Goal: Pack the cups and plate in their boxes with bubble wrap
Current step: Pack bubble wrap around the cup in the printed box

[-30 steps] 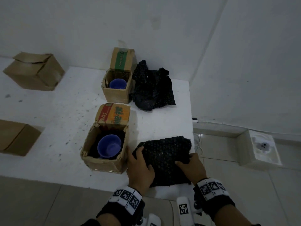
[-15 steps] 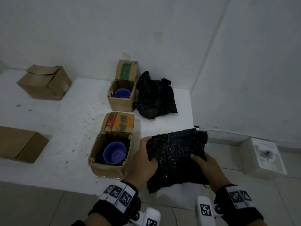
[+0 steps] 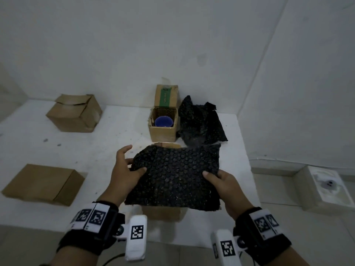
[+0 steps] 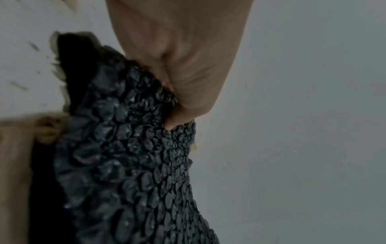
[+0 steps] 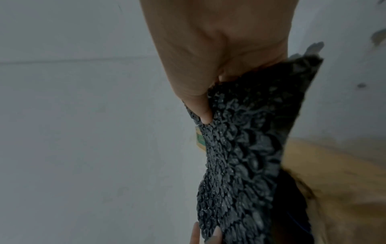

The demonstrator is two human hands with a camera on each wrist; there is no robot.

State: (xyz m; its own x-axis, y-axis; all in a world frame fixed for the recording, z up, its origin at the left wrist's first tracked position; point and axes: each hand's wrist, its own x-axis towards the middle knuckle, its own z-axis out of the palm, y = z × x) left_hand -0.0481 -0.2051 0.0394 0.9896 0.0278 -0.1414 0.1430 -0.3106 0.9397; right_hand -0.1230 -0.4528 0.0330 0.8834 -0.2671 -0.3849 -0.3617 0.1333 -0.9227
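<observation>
Both hands hold one black bubble-wrap sheet (image 3: 175, 175) above the white table (image 3: 96, 150), spread roughly flat with its bubbled face up and its far edge tilted slightly away toward the wall. The left hand (image 3: 125, 169) pinches the sheet's left edge, thumb on top and some fingers splayed free; the right hand (image 3: 223, 186) pinches the right edge, thumb on top (the fingers beneath are hidden). The sheet is nearly square, so I cannot name a long axis. It hangs over a near cardboard box (image 3: 162, 213), covering most of it. Behind, an open box (image 3: 163, 124) with its flap upright holds a blue cup (image 3: 164, 121), and a crumpled second wrap (image 3: 200, 123) lies touching its right side.
</observation>
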